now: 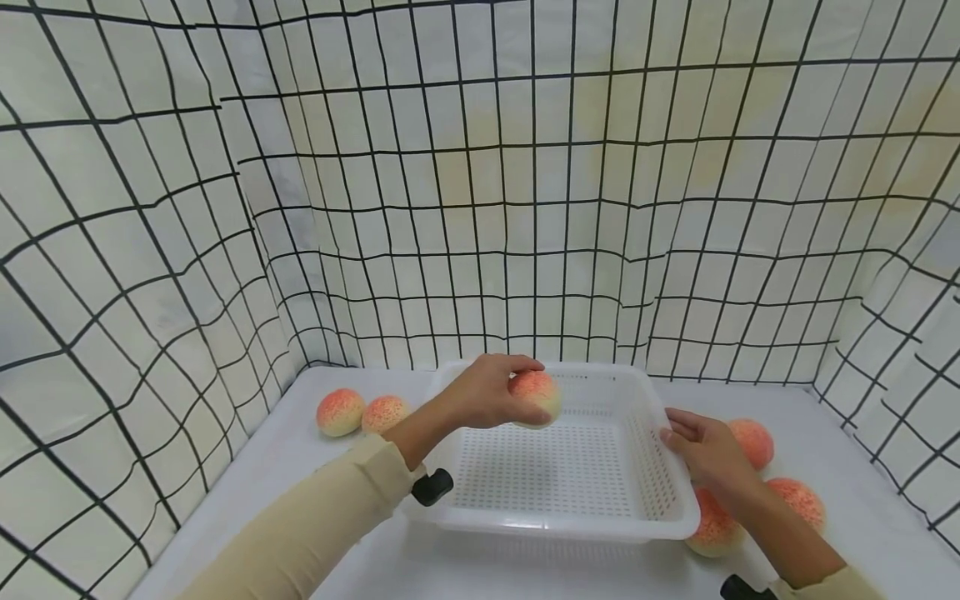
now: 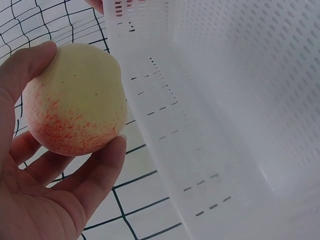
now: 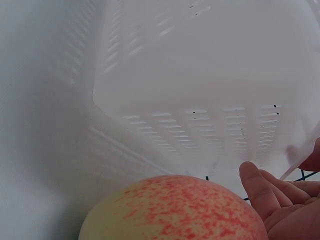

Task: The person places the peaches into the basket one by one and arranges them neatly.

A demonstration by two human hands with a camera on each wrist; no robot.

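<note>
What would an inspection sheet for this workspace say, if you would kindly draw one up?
Surface: white table, plain-looking where it shows.
Job's things: perforated white basket, no peach seen inside; one held peach, apparently raised over the basket's far part; two peaches left of the basket, three peaches to its right.
Clutter: nothing seen.
Hands: left hand holds one peach; right hand grips the basket's right rim.
Cables: nothing seen.
Surroundings: black mesh against white sheeting.

Blushy peach (image 3: 175,212) up close at the bottom, slotted white basket (image 3: 200,75) behind, right grip (image 3: 287,205) pinching its rim.
</note>
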